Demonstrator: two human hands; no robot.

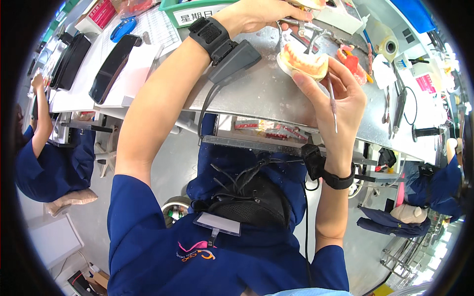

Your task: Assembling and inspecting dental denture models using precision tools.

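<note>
My right hand (340,98) is closed round a pale yellow dental model (301,66) with a gum-coloured row of teeth on it. A thin metal carving tool (334,109) is tucked in the same hand, pointing down along the palm. At the top edge my left hand (261,16) grips a metal dental articulator (308,35), its fingers bent round the frame. A second dental model (313,4) shows above those fingers, partly cut off by the picture's edge. The articulator's metal arms reach down to just behind the first model.
Pink wax sheets (351,64) lie right of the model, beside metal hand tools (386,106) and a corded handpiece (400,111). A green bin (173,15) and a phone (116,66) are left. An open drawer (269,129) is below the bench edge. Co-workers (54,158) sit at both sides.
</note>
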